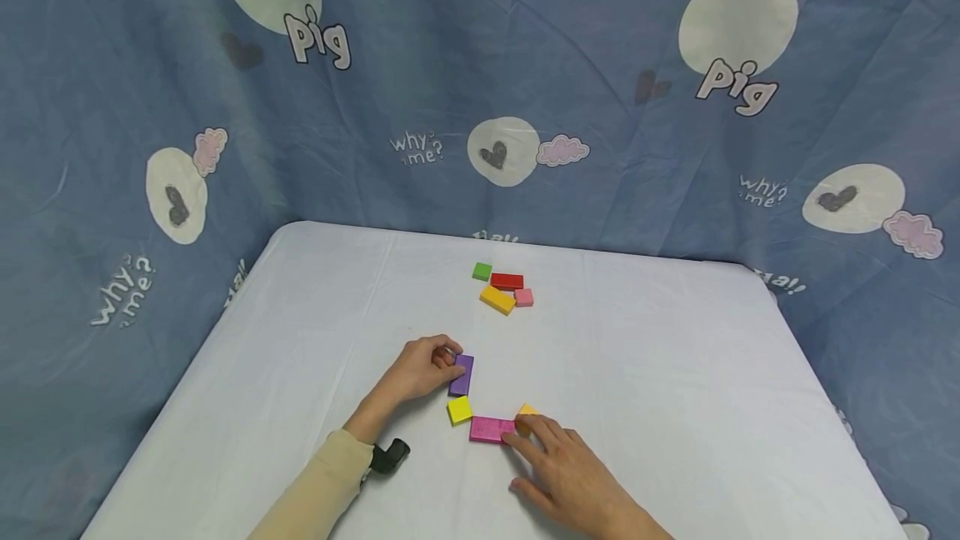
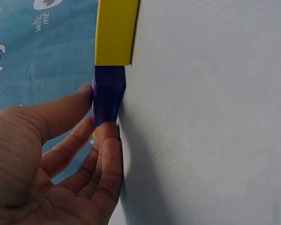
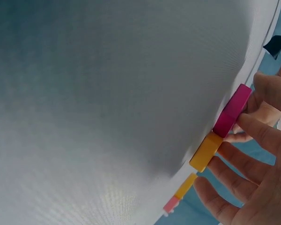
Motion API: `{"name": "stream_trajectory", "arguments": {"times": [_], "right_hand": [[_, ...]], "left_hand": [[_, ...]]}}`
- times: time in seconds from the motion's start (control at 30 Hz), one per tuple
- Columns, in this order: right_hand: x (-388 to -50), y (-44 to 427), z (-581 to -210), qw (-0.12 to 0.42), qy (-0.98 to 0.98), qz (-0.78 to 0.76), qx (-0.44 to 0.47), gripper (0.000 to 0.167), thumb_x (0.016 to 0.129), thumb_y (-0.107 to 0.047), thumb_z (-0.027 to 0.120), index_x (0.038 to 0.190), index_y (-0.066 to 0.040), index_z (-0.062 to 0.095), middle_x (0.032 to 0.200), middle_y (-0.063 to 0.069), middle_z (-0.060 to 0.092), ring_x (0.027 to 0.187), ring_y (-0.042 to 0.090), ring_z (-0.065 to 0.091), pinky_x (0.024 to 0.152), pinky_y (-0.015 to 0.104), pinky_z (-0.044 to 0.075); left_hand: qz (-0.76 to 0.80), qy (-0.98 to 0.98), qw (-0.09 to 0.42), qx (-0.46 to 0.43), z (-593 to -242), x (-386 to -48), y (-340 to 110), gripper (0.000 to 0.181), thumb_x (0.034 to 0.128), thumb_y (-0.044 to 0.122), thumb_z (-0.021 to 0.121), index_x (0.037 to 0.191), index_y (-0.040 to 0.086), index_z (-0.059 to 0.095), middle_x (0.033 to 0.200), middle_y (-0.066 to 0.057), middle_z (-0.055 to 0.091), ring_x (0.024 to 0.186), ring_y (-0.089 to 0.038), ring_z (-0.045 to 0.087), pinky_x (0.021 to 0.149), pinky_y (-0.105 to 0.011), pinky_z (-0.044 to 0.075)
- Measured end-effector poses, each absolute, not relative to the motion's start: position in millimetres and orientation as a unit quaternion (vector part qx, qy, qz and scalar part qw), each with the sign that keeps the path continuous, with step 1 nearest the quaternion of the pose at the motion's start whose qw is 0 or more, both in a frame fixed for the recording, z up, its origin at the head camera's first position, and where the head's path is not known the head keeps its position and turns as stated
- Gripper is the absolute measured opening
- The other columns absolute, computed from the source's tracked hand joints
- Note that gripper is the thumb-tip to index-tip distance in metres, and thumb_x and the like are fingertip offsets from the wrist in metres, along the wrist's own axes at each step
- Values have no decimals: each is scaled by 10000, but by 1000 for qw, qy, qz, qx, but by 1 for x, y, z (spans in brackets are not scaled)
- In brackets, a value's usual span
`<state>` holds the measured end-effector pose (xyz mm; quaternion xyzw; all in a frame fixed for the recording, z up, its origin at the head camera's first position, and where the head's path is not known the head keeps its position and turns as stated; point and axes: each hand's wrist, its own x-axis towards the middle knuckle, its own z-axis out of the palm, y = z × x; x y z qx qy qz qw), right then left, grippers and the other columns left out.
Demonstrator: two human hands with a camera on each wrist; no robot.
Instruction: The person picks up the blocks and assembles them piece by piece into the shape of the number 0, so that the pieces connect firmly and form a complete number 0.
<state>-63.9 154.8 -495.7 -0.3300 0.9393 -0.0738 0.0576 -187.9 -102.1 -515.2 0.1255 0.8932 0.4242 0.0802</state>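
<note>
Several colored blocks lie in a bent row on the white table. My left hand pinches a purple block, the thumb on it and the fingers at its far end. A yellow block touches the purple block's near end; it is large in the left wrist view. Beside it lies a magenta block. My right hand rests its fingertips on the magenta block and an orange block, the thumb apart. Those fingers partly hide the orange block in the head view.
Farther back sits a group of blocks: green, red, orange-yellow and pink. The white table ends at a blue printed curtain. A black strap piece is at the left wrist.
</note>
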Motion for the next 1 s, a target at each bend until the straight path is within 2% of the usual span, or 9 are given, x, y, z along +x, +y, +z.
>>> {"name": "stream_trajectory", "arguments": {"times": [0.17,0.33,0.5,0.67,0.87,1.0], "right_hand": [[-64,154,-497,58,940,-72,-329,522,950,-508,569,1387,-224,534,1409,20,465,1288,223,438,937,449,478],[-64,154,-496,65,942,-68,-323,535,942,-521,574,1390,-232,534,1413,17,461,1286,226,436,945,454,476],[-63,154,-495,57,941,-68,-327,538,942,-512,582,1397,-231,528,1414,24,453,1285,231,433,934,459,482],[-63,154,-495,48,939,-73,-332,532,951,-501,574,1404,-227,521,1417,35,445,1289,234,431,925,456,486],[-62,155,-496,42,939,-74,-333,526,950,-481,585,1400,-216,528,1420,36,452,1296,236,434,927,456,485],[-63,155,-495,50,940,-74,-329,527,947,-486,588,1401,-225,526,1423,31,451,1298,238,433,935,464,480]], "left_hand": [[423,895,67,121,-514,-184,-105,215,831,130,786,1018,82,692,765,40,576,701,-111,532,645,-268,467],[412,900,20,144,-513,-177,-113,171,844,112,771,993,74,697,776,45,587,716,-103,549,666,-277,485],[375,900,-12,221,-505,-162,-124,195,864,139,755,1049,97,707,946,36,634,881,-131,608,798,-347,520],[327,892,-11,312,-497,-144,-131,266,896,235,728,1137,125,705,1146,39,635,1091,-178,597,935,-420,491],[259,896,10,361,-495,-124,-135,382,911,348,696,1247,167,682,1343,11,578,1241,-203,524,977,-476,449],[227,889,23,398,-496,-116,-139,503,853,399,746,1299,185,654,1446,-41,497,1318,-231,461,999,-482,426]]}}
